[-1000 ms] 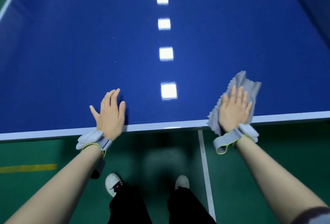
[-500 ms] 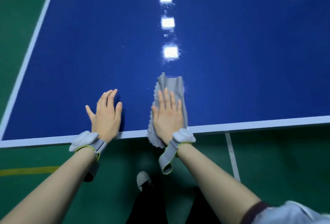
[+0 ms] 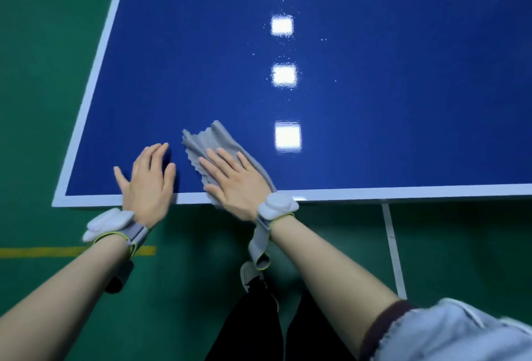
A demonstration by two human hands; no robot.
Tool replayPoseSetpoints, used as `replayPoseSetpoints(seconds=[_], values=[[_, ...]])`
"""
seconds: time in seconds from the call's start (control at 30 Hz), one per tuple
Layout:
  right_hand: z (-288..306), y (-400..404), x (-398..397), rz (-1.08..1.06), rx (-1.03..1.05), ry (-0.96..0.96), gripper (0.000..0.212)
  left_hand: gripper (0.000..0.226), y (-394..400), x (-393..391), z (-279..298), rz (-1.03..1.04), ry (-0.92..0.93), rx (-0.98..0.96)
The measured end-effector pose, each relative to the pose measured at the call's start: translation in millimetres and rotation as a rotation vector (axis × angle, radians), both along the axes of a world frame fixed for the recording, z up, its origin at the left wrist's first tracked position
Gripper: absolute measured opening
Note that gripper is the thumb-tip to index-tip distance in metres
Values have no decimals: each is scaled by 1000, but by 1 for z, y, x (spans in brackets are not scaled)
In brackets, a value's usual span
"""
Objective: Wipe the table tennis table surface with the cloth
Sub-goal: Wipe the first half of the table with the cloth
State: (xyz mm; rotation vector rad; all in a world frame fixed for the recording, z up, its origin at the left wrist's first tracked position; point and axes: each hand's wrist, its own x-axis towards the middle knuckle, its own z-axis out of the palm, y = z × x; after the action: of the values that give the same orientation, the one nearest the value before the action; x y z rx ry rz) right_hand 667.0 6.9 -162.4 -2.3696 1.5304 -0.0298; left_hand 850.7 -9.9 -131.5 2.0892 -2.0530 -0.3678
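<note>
Leftward since a moment ago, the right hand point(image 3: 236, 181) has slid the cloth point(image 3: 211, 142) beside the left hand point(image 3: 146, 176). Flat fingers press it, long axis toward 11 o'clock; unwiped table point(image 3: 374, 73) lies at 1 o'clock.

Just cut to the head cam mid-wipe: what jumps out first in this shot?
The glossy blue table tennis table fills the upper frame, with a row of bright square light reflections running up its middle. At its near white edge, the right hand presses flat on a crumpled grey cloth, while the left hand rests flat on the surface beside it, near the table's left corner. Both wrists carry grey strapped devices over the green floor.
</note>
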Motion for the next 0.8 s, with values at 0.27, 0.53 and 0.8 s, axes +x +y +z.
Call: replayPoseSetpoints(seconds=[0.27,0.53,0.8], values=[[2,18,-116,-314,-32,34,69,43,-23,-102,15,-222,92,-45],[0,17,-228,-572,-15,24,55,44,-36,-152,23,-326,3,-43],[4,60,-381,-944,6,102,61,44,-55,-181,35,-291,-26,-33]])
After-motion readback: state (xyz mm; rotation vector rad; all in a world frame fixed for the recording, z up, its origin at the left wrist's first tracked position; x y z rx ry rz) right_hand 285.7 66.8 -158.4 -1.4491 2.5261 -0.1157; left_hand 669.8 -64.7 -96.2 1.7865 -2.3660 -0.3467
